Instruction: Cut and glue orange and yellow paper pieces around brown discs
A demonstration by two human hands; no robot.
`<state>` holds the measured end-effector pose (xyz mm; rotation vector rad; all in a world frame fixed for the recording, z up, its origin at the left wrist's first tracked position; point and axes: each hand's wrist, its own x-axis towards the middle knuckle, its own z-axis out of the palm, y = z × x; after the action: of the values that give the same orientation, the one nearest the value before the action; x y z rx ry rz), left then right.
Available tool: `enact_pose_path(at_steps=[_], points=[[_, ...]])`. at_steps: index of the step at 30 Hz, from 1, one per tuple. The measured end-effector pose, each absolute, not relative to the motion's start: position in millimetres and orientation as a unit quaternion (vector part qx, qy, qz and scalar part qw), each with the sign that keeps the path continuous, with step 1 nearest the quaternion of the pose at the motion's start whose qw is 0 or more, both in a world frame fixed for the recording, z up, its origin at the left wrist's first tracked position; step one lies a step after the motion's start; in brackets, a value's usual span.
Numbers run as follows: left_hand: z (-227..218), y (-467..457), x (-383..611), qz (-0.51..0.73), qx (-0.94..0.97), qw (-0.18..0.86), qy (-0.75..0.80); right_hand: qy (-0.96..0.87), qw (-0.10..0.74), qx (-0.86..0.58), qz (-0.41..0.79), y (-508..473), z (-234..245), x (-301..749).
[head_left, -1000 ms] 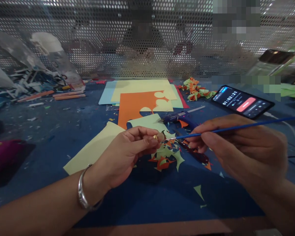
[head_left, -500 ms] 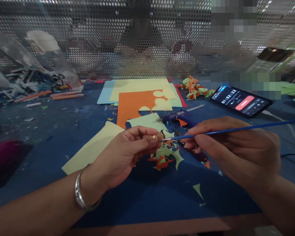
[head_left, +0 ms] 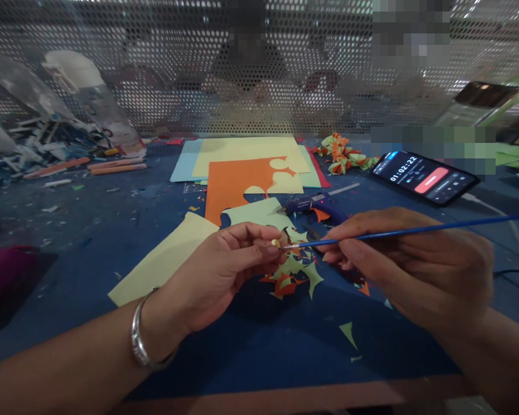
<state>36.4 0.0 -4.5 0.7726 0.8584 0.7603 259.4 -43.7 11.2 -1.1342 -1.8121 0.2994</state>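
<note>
So the left hand [head_left: 218, 265], silver bangle [head_left: 139, 339] on the wrist, has its fingers pinched around a tiny pale-yellow curled piece [head_left: 275, 242], held up over the blue surface [head_left: 311, 357]. The right hand [head_left: 419, 265] is gripping a long thin blue stick with a silvery end [head_left: 398, 233], pencil style. That end sits right at the yellow piece, can't tell if it's actually touching.

Just beyond and below the fingertips there's a messy heap of pale-green and orange paper scraps [head_left: 313, 278]. Behind that: a pale-green paper sheet [head_left: 259, 210], an orange paper sheet with rounded cutouts [head_left: 227, 183] and a dark blue glue gun [head_left: 307, 203]. A plain pale-yellow paper sheet [head_left: 164, 259] lies near the left forearm, and a black phone with its screen lit [head_left: 426, 177] is past the right hand.
</note>
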Motion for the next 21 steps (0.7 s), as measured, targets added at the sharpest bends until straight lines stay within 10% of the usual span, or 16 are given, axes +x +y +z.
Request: enact_pose_path(at_steps=[21], points=[[-7.1, 0.9, 35.2, 0.326, 0.359, 0.789, 0.377, -0.838, 0.404, -0.364, -0.039, -44.1, 25.3, 253.0]])
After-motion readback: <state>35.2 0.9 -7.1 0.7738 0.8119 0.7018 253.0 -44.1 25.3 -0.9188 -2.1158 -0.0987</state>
